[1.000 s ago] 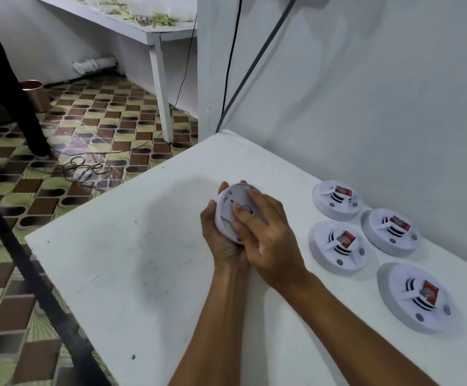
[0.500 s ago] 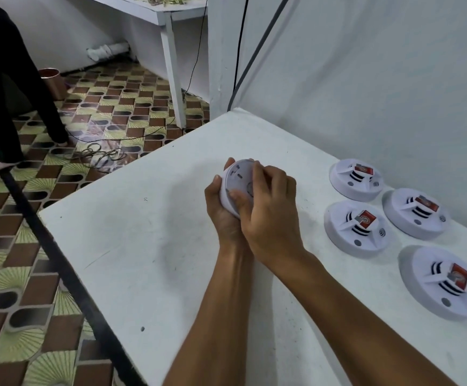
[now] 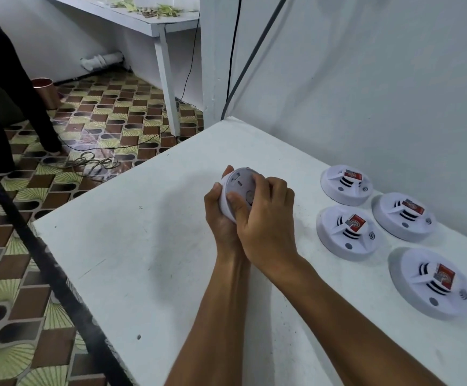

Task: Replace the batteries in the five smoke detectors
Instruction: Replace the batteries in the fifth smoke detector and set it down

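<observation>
A plain workroom: white table [image 3: 132, 260] against bare walls, patterned tiled floor [image 3: 109, 118], loose cables [image 3: 93, 162].

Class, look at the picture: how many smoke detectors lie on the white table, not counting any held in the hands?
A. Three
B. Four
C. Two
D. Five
B: four detectors lie on the table at the right, and, while the left hand and right hand hold a fifth detector above it.

Left hand [image 3: 221, 218] cupped beneath, right hand [image 3: 265, 218] curled over, forearms converging
</observation>
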The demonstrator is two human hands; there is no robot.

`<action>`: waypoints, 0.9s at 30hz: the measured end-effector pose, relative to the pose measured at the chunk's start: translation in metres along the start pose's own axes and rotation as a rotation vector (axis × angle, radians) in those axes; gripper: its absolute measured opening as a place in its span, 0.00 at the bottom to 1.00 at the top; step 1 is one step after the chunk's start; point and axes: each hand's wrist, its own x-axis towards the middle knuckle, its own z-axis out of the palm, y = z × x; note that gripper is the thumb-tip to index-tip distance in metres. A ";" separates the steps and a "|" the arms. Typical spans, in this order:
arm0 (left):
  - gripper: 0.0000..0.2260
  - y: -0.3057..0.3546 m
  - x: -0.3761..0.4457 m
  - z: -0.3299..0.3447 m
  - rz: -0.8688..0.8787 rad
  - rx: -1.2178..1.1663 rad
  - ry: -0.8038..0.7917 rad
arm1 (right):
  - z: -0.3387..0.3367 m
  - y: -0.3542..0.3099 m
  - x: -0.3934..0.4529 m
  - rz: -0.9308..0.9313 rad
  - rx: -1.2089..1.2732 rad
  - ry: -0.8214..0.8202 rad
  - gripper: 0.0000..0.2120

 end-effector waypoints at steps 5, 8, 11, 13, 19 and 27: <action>0.37 -0.003 -0.004 0.003 -0.008 0.093 0.021 | -0.008 0.001 -0.002 0.073 0.047 -0.075 0.32; 0.26 -0.003 -0.004 0.003 -0.027 0.076 0.031 | -0.016 0.006 0.003 0.070 0.082 -0.147 0.26; 0.27 -0.003 -0.001 0.005 -0.069 0.010 0.017 | -0.032 0.016 0.017 0.013 0.106 -0.309 0.24; 0.28 -0.005 0.001 0.005 -0.098 0.012 -0.004 | -0.043 0.024 0.026 -0.032 0.101 -0.399 0.24; 0.25 -0.008 -0.001 0.007 -0.078 0.053 0.029 | -0.047 0.023 0.028 -0.067 0.096 -0.351 0.30; 0.23 -0.001 0.000 0.004 -0.023 0.067 0.041 | -0.038 0.009 0.030 -0.024 0.144 -0.300 0.31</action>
